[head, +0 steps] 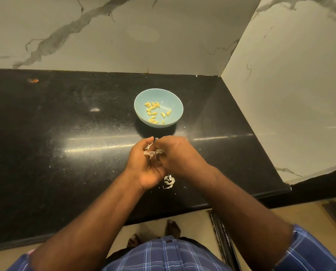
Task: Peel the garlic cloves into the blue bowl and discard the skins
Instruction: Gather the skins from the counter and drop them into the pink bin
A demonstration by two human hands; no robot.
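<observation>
You're working with papery garlic skins (151,152) here, and they're going to handle like tissue: nearly weightless, crinkly, tearing easily and likely clinging to your skin, so I'd say pinching them in a loose bunch beats picking at single flakes. Your left hand (146,166) is cupping palm-up just in front of the blue bowl (159,107), its fingers curling around that pale clump, while your right hand (176,154) is coming in from the side with its fingers bunching together on the same clump (I can't tell if there's a clove hiding in there, your hands are covering it). The two hands are touching each other above the black table (65,133). The peeled cloves (155,112) are sitting in the bowl already, yellowish little crescents scattered across the bottom; those will be firm and a bit slick, so roll them between fingertips rather than squeezing. There's also a small heap of loose skins (169,181) lying on the table right under your wrists, near the front edge, plus tiny flecks around it that are going to need sweeping up rather than pinching.
</observation>
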